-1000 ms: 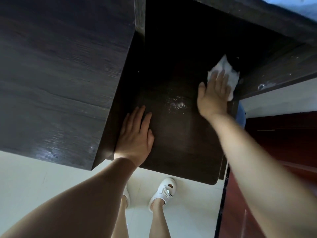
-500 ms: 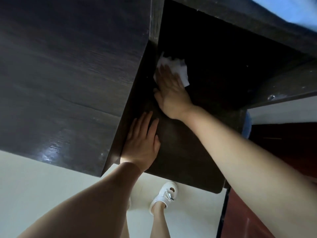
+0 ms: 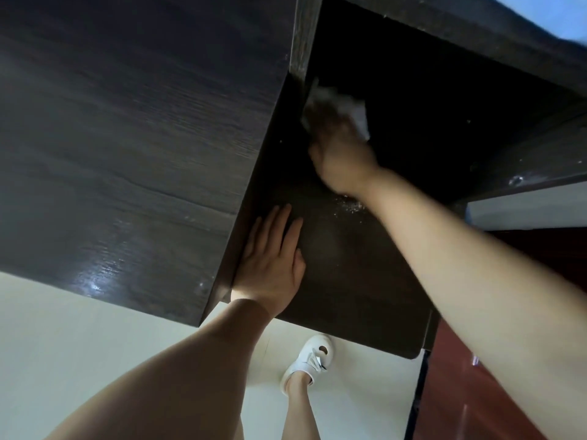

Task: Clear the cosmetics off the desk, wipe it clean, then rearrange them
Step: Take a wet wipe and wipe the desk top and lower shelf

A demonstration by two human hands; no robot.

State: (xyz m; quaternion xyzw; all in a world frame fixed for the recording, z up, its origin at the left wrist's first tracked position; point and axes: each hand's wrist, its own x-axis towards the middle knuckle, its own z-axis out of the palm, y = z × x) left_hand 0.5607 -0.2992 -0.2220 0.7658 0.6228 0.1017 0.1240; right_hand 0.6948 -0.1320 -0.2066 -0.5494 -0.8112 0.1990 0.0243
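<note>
The dark wooden desk surface (image 3: pixel 343 281) lies recessed beside a taller cabinet block. My right hand (image 3: pixel 340 154) presses a white cloth (image 3: pixel 360 117) onto the desk at the far left corner of the recess; the hand is motion-blurred and its fingers cover most of the cloth. My left hand (image 3: pixel 273 262) rests flat, fingers straight, on the desk near its front left edge. A patch of white specks (image 3: pixel 349 206) sits on the surface just under my right wrist. No cosmetics are in view.
The tall cabinet top (image 3: pixel 127 138) fills the left half. A dark side panel (image 3: pixel 524 154) closes the recess on the right. Below the desk edge are pale floor tiles, my white shoe (image 3: pixel 309 357) and a red-brown panel (image 3: pixel 476 392).
My right hand swept the cloth from the recess's right side across to its far left corner. The left hand has stayed flat in the same spot.
</note>
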